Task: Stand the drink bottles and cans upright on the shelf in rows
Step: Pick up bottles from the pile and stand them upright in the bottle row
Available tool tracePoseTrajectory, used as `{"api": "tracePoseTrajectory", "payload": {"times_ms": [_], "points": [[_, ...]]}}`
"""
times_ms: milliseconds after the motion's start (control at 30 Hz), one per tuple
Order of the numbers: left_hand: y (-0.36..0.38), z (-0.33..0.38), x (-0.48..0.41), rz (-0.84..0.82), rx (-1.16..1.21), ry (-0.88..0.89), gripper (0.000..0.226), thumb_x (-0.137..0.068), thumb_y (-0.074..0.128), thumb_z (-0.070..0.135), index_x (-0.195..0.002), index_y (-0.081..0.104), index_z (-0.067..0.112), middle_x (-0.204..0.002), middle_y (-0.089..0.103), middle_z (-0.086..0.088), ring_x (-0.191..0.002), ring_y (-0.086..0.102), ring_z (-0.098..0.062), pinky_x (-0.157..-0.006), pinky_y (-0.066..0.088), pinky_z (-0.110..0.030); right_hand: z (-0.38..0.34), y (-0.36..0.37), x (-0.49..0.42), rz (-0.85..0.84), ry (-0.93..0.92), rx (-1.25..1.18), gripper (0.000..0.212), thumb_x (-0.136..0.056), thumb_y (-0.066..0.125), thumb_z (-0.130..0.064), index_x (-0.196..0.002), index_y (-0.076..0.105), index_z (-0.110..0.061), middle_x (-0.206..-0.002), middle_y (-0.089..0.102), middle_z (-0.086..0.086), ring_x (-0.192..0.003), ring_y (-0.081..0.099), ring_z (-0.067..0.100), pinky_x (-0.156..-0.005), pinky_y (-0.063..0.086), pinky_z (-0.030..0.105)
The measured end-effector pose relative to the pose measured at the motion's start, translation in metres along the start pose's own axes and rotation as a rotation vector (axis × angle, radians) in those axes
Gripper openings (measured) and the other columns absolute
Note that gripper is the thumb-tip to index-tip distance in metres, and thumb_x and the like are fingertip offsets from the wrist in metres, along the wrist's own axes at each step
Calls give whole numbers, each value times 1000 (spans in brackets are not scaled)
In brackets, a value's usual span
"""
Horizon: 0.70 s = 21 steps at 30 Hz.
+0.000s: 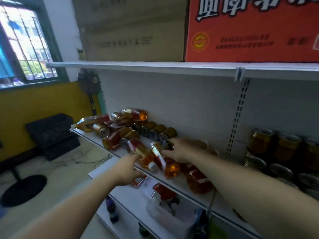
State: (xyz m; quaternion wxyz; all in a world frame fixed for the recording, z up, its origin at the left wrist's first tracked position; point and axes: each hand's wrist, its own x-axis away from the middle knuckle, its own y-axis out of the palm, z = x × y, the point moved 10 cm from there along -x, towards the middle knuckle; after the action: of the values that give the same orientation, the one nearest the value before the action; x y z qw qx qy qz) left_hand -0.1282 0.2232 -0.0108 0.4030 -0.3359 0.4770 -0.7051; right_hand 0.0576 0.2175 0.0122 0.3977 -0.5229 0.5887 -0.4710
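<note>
Left hand (127, 169): fingers (136, 156) rest on a lying amber plastic bottle with red label and white cap (146, 158); thumb spread below; whether they grip it cannot be told.
Right hand (181, 150): fingers (170, 141) spread loosely, thumb touching a second amber bottle (159, 156).
Gold cans (155, 131): lying just beyond the right fingers.
White metal shelf (174, 181): under both hands.

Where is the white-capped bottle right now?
Head view, centre: the white-capped bottle lies on its side at the front edge of the middle shelf, between the left hand and the right hand, cap toward the camera.
</note>
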Motion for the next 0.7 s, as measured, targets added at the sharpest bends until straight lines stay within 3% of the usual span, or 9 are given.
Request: {"api": "tracePoseTrajectory", "payload": {"times_ms": [133,233,300,367,467,600,700], "points": [[1,-27,-56,-4,-179,58,76,-86,64,29,-149,23,25,-158,19,-1,-143,26,-23,-113,31,-35,-13,31,-53,-54,-9,24,62,-81,55,-64,-117,57,-14,-121,57,12,-111,54,30,-78,39,31],[6,-33,-94,-26,-363,199,78,-87,61,22,-150,16,28,-160,6,2,-148,1,-21,-119,18,-44,-13,54,-76,-146,27,44,66,-83,54,-61,-127,54,-11,-128,55,15,-116,53,30,-89,44,35],[15,-31,-115,-91,-494,337,80,-87,60,22,-150,11,31,-160,3,3,-147,-5,-22,-120,9,-49,-11,65,-82,-178,61,51,62,-86,51,-58,-126,55,-11,-122,60,14,-109,58,30,-86,48,35],[29,-30,-129,-168,-596,473,85,-86,61,30,-150,5,34,-160,3,2,-147,-5,-24,-119,1,-51,-9,73,-82,-191,99,74,61,-85,51,-57,-124,52,-10,-116,62,13,-104,59,30,-80,48,36],[40,-34,-145,-208,-636,612,91,-83,63,41,-149,1,36,-160,5,1,-147,-3,-24,-118,-1,-52,-10,79,-83,-217,174,161,76,-81,50,-69,-131,42,-13,-124,56,14,-111,53,32,-78,43,38],[32,-28,-151,-157,-598,778,81,-86,58,43,-149,8,38,-156,19,4,-145,13,-19,-116,7,-48,-5,78,-80,-213,321,71,70,-77,56,-69,-128,44,-22,-126,51,13,-110,51,30,-78,43,36],[25,-27,-157,-147,-545,820,78,-84,57,44,-149,14,37,-155,23,7,-143,18,-17,-115,12,-46,-4,67,-71,-121,424,-18,69,-75,60,-65,-131,44,-27,-126,50,12,-110,51,30,-78,43,34]]}}
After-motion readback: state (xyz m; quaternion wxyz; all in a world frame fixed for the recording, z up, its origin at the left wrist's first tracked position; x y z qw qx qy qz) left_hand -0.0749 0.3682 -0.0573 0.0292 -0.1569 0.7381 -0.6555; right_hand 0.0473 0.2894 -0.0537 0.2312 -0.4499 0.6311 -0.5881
